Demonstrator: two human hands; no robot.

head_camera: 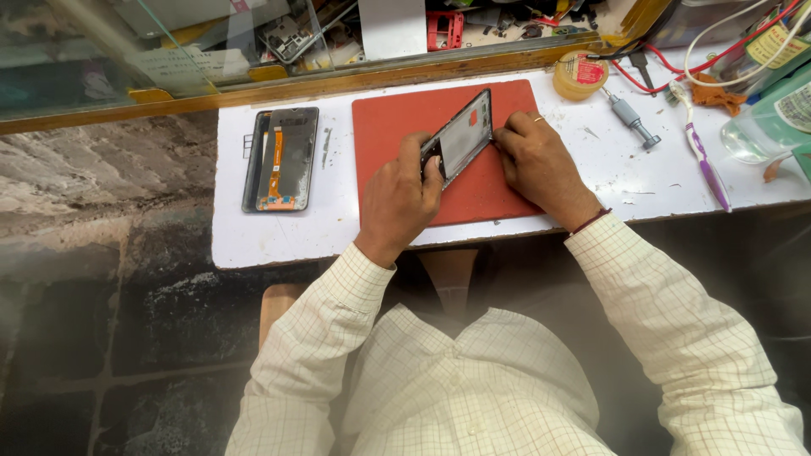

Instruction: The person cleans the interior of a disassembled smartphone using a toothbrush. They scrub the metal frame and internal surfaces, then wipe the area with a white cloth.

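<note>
Phone frame [460, 138] over the red mat [397, 118], long axis running near-left to far-right; left hand [395, 201] grip closed on near end, right hand [536, 160] fingers pinching its right edge

Both arms reach forward from the body, elbows bent, forearms converging toward the middle. Sleeves are cream checked, cuffs at the wrists. Left hand [395, 201]: back of hand up, fingers curled in a closed grip, thumb tip pointing forward. Right hand [537, 163]: knuckles up, fingers [509, 135] bent down and pressing at the tips, ring on one finger, dark band at the wrist. Right thumb is hidden under the hand, so its position is probably tucked inward.
</note>
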